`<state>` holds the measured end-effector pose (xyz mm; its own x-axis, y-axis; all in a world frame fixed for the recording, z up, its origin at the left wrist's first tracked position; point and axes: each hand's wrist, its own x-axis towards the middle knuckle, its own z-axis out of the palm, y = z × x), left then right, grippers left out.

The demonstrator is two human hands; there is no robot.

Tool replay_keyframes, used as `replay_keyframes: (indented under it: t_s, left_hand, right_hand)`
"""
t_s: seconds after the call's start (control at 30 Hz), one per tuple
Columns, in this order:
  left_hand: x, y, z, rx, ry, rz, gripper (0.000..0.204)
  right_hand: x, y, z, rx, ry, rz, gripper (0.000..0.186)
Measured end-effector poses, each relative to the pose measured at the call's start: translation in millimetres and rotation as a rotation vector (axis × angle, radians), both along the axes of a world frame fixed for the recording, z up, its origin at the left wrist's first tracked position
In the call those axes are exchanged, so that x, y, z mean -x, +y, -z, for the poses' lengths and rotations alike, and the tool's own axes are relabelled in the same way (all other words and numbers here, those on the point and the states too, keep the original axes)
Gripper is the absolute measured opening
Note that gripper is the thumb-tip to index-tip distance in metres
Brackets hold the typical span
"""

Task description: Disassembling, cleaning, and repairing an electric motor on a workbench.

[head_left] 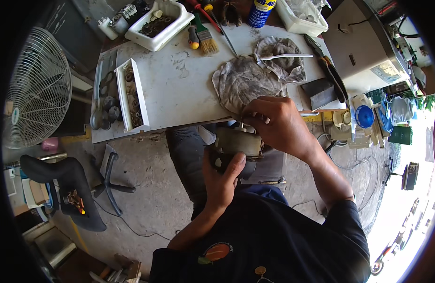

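Left hand (221, 180) clasps round metal part (237, 143); right hand (279, 123) seems pinching shaft (242, 125), contact partly hidden. Best: part braced steady, effort straight along shaft.

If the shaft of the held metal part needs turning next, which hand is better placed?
Probably the right hand: it is right at the shaft, though whether it grips it is unclear. The left hand is occupied, holding the metal part from the near side.
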<state>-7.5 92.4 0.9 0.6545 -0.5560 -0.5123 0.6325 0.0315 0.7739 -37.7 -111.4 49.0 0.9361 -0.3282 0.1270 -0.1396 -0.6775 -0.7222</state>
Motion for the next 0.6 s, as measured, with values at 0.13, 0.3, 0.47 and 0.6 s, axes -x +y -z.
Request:
replay_keyframes:
  t_s: [0.13, 0.3, 0.47, 0.6]
  left_hand:
    - [0, -1, 1, 0.018, -0.055, -0.003, 0.04]
    - [-2, -1, 1, -0.005, -0.073, 0.01, 0.04]
    - [-5, 0, -2, 0.043, -0.015, -0.018, 0.044]
    - [-4, 0, -4, 0.04, -0.003, -0.017, 0.045]
  right_hand:
    - [-1, -1, 0, 0.031, -0.051, -0.05, 0.014]
    - [-3, -4, 3, 0.117, -0.1, -0.113, 0.015]
    - [-5, -6, -4, 0.038, -0.045, -0.108, 0.015]
    - [-4, -9, -8, 0.012, -0.008, -0.115, 0.016]
